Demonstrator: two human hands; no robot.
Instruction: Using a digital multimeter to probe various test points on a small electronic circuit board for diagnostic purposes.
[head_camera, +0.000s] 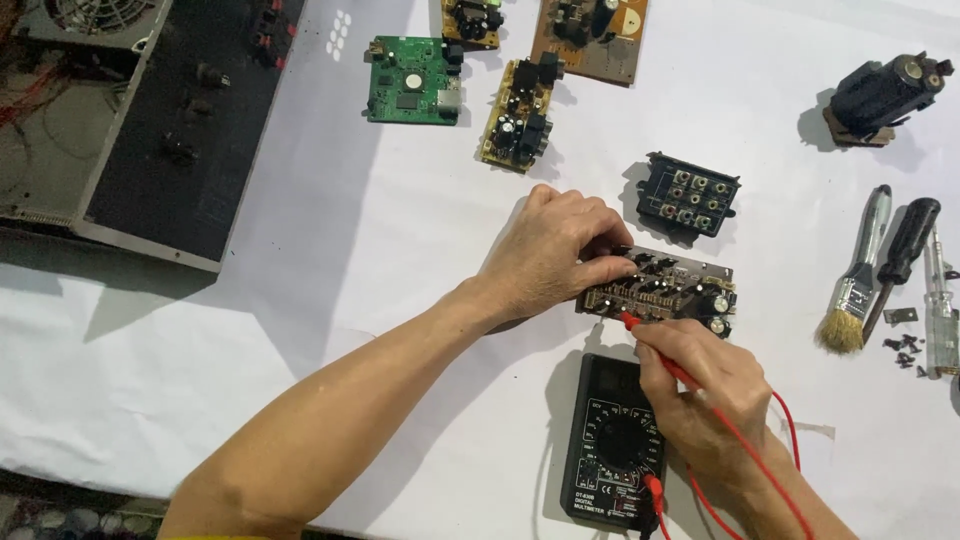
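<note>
My left hand (550, 250) rests on the left end of a brown circuit board (672, 290) with black parts and grips it against the white cloth. My right hand (700, 385) pinches a red test probe (645, 338), whose tip touches the board's near edge. A red lead (775, 470) runs from the probe back over my wrist to a black multimeter (612, 450) lying just below the board. Whether the left hand also holds a second probe is hidden under its fingers.
Green board (412, 80), several brown boards (518, 112) and a black connector block (690, 195) lie further away. An open metal chassis (140, 120) sits top left. At right are a black motor-like part (885, 95), a brush (855, 290), screwdrivers (905, 250) and small screws (905, 350).
</note>
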